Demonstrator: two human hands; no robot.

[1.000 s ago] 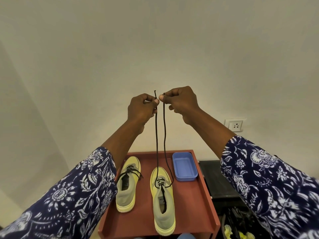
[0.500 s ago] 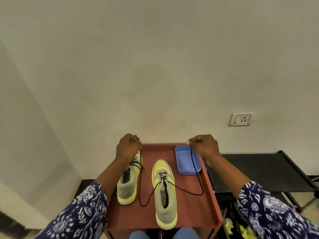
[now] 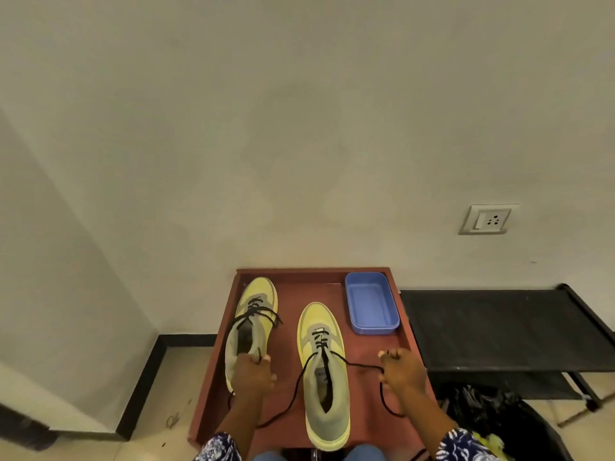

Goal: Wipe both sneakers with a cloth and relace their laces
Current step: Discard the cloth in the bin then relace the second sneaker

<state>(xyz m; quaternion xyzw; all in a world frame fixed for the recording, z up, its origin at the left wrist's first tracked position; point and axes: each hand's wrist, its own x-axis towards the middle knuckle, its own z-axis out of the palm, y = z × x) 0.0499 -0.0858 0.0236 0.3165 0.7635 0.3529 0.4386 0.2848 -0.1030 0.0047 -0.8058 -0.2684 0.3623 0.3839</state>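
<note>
Head view: both hands' grips, left hand (image 3: 252, 374) and right hand (image 3: 403, 371), pinch thin black cord lace (image 3: 361, 365) ends

Both forearms are bare from wrist to just short of the elbow. Each arm wears a dark navy sleeve printed with white floral and leaf shapes: the left sleeve (image 3: 218, 448) shows only as a small patch at the bottom edge, and the right sleeve (image 3: 461, 444) as a slightly larger patch with bolder white leaves. Between the sleeves, blue denim trousers (image 3: 332, 455) cover the knees.
</note>
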